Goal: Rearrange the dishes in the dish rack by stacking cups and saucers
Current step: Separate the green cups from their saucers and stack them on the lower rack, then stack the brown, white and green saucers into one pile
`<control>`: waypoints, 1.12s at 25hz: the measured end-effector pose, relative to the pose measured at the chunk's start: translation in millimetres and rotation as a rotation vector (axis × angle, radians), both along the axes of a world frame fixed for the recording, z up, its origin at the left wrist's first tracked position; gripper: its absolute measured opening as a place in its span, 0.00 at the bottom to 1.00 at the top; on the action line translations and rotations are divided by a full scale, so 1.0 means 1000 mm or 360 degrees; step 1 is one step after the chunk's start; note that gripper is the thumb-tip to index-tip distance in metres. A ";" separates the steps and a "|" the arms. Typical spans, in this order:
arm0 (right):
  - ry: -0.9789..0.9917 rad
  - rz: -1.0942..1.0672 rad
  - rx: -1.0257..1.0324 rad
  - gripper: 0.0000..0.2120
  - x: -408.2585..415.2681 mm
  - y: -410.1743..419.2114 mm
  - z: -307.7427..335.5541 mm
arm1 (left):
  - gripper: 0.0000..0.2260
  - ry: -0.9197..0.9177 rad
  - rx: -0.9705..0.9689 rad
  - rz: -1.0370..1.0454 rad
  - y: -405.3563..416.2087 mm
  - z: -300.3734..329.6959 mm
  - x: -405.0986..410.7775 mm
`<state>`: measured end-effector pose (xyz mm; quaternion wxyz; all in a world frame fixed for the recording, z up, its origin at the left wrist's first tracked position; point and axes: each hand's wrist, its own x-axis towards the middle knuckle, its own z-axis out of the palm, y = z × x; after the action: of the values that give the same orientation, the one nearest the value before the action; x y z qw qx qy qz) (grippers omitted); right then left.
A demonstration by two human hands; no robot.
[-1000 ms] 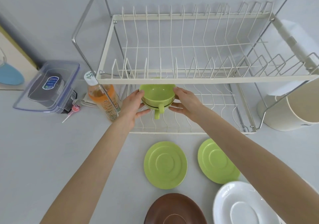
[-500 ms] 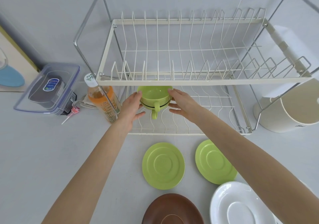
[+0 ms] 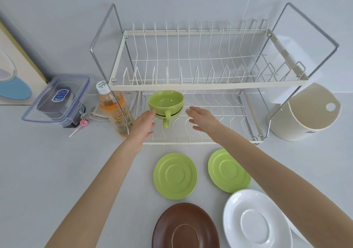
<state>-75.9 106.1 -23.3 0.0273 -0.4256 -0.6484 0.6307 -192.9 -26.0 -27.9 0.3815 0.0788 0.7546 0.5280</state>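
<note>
The two-tier dish rack (image 3: 191,84) is standing on the surface (image 3: 47,171) with its upper tier bare and its lower tier carrying two green cups (image 3: 165,102), nested one inside the other, handles facing the camera. That cup stack is looking finished. The saucers are looking like the part left: four are lying loose on the surface in front of the rack, none stacked. Counting them by size, one white saucer (image 3: 256,221) and one brown saucer (image 3: 185,228) are sitting nearest, then two green saucers (image 3: 174,175) (image 3: 228,170) side by side. The left hand (image 3: 143,122) and right hand (image 3: 202,117) are flanking the cups, each grip released and fingers spread; the left fingertips are sitting just beside the stack, and contact is hard to tell.
</note>
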 end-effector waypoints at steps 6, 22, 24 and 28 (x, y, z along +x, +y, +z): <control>-0.0125 0.0149 0.0206 0.23 0.042 -0.022 -0.003 | 0.23 0.0221 -0.0086 -0.0151 -0.027 0.000 0.026; -0.0687 0.0970 0.0447 0.18 0.139 -0.105 -0.050 | 0.14 0.0474 -0.0796 -0.0851 -0.130 -0.055 0.118; -0.0702 0.0974 0.0512 0.17 0.143 -0.109 -0.054 | 0.13 0.0437 -0.0797 -0.0865 -0.138 -0.061 0.122; -0.0676 0.0952 0.0660 0.16 0.147 -0.115 -0.058 | 0.05 0.0297 -0.0729 -0.0827 -0.150 -0.066 0.132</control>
<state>71.1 -8.7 -81.7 -0.2063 -0.3246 -0.8478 0.3650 -61.3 -176.1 -93.9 0.4403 0.2282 0.8397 0.2211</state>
